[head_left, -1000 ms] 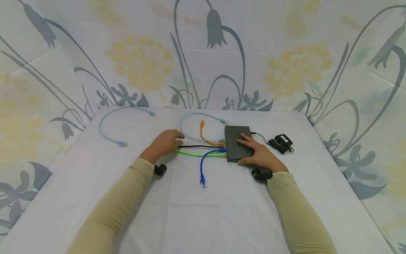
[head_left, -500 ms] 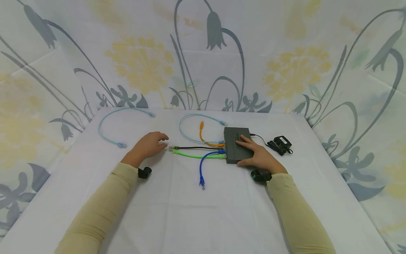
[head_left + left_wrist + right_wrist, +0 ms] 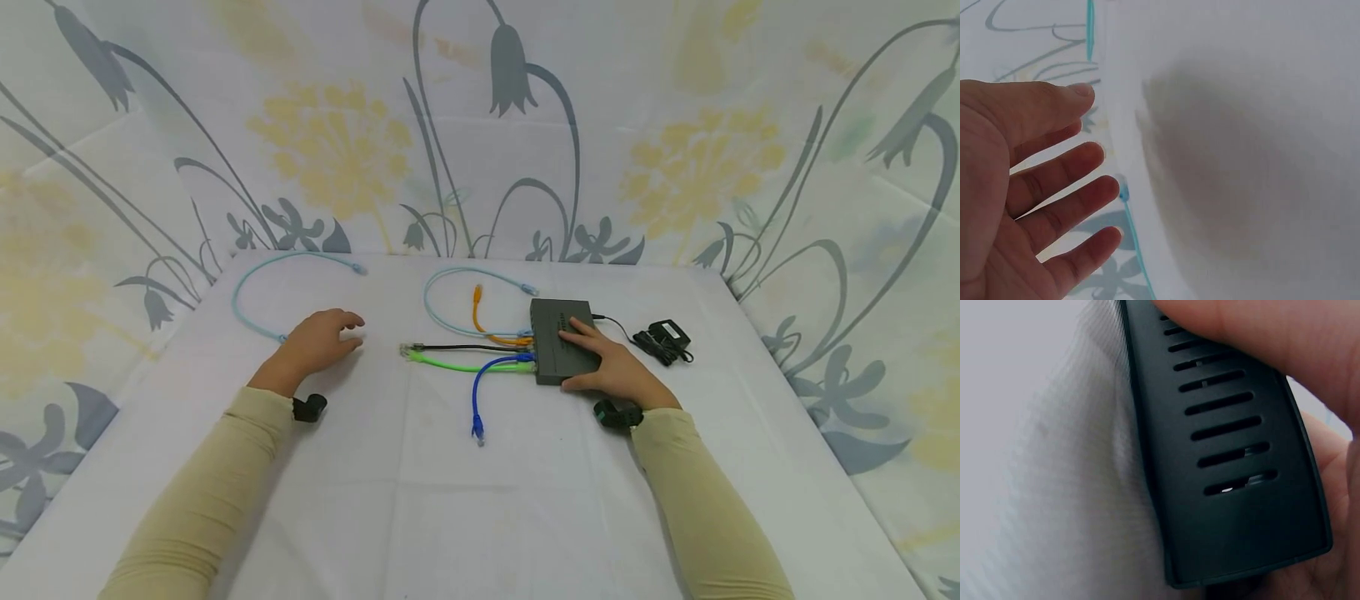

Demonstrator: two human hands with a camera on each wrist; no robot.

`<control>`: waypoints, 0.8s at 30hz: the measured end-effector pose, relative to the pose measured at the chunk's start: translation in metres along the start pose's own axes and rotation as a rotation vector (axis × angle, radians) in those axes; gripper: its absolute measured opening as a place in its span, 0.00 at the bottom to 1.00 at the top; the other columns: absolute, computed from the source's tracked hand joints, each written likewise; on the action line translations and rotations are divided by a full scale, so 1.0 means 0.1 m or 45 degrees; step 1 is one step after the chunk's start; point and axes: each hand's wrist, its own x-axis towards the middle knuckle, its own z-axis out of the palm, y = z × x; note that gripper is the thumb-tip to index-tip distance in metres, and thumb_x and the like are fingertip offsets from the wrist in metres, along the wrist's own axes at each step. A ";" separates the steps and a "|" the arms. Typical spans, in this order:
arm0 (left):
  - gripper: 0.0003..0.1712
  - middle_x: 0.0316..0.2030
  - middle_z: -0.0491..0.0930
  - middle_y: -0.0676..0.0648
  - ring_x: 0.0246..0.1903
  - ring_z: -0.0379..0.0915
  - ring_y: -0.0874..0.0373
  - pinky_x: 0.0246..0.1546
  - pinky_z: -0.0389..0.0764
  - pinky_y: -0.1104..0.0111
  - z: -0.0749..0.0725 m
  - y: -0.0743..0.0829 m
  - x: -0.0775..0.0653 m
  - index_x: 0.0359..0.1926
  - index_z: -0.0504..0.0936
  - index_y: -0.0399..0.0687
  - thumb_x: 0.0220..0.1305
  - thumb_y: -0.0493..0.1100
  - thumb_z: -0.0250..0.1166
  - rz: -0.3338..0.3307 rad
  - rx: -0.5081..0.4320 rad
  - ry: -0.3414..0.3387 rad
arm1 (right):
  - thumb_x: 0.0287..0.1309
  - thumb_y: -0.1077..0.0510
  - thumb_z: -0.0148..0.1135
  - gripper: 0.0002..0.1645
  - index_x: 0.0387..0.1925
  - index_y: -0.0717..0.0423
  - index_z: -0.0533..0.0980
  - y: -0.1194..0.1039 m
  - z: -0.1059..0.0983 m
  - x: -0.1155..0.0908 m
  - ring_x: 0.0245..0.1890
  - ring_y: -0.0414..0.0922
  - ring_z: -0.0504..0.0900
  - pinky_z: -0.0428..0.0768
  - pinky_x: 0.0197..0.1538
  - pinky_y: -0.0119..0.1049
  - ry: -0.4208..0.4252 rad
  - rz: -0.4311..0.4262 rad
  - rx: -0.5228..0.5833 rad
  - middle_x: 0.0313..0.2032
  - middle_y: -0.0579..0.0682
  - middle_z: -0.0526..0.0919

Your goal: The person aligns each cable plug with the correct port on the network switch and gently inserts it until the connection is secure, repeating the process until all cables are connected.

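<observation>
My left hand [image 3: 318, 343] hovers over the left part of the table with fingers apart, holding nothing. Beside it lies a light blue network cable [image 3: 238, 302], one plug end partly hidden by the hand. My right hand [image 3: 618, 367] holds the dark network switch [image 3: 551, 321], fingers across its top and thumb at its near side. In the right wrist view the thumb [image 3: 1229, 325] lies over the slotted side. From the switch's left side run black [image 3: 465, 347], green [image 3: 465, 367], blue [image 3: 476, 396], orange [image 3: 476, 312] and light blue [image 3: 427, 292] cables.
A black power adapter [image 3: 670, 334] with a bundled cord lies to the right of the switch, its lead running to the switch. White cloth [image 3: 480, 517] covers the table. Flower-patterned fabric [image 3: 480, 167] stands behind and at both sides.
My left hand has moved left, away from the black and green cable ends, which now show uncovered, toward the loose light blue cable. The right hand stays on the switch.
</observation>
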 end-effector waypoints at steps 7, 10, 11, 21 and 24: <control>0.21 0.54 0.78 0.34 0.55 0.73 0.37 0.56 0.73 0.47 -0.08 -0.18 -0.09 0.57 0.77 0.36 0.66 0.41 0.58 -0.041 0.031 -0.011 | 0.41 0.31 0.73 0.57 0.72 0.30 0.57 -0.01 0.00 0.01 0.76 0.60 0.44 0.57 0.68 0.67 -0.002 -0.005 0.002 0.77 0.35 0.41; 0.21 0.57 0.76 0.32 0.59 0.69 0.35 0.60 0.70 0.45 -0.10 -0.24 -0.13 0.57 0.76 0.35 0.65 0.40 0.57 -0.065 0.038 -0.024 | 0.41 0.31 0.73 0.57 0.72 0.30 0.57 0.00 0.00 0.01 0.76 0.60 0.44 0.57 0.68 0.67 -0.001 -0.007 0.002 0.77 0.35 0.41; 0.21 0.57 0.75 0.31 0.60 0.68 0.34 0.61 0.69 0.45 -0.10 -0.27 -0.14 0.57 0.76 0.35 0.65 0.40 0.57 -0.071 0.038 -0.027 | 0.41 0.31 0.73 0.57 0.72 0.30 0.57 0.00 0.00 0.02 0.76 0.61 0.44 0.57 0.67 0.67 0.000 -0.009 0.000 0.77 0.35 0.41; 0.23 0.57 0.73 0.29 0.60 0.66 0.32 0.62 0.66 0.44 -0.16 -0.42 -0.22 0.58 0.75 0.34 0.64 0.39 0.58 -0.060 0.094 -0.016 | 0.41 0.32 0.73 0.57 0.73 0.31 0.57 0.00 0.00 0.00 0.76 0.61 0.44 0.55 0.68 0.68 0.006 -0.005 -0.002 0.77 0.36 0.41; 0.24 0.58 0.73 0.28 0.60 0.65 0.32 0.62 0.66 0.43 -0.19 -0.45 -0.24 0.59 0.74 0.33 0.62 0.38 0.57 -0.069 0.098 -0.018 | 0.42 0.31 0.73 0.57 0.73 0.31 0.57 0.00 0.00 0.00 0.76 0.61 0.44 0.56 0.68 0.67 0.006 -0.011 -0.010 0.77 0.36 0.41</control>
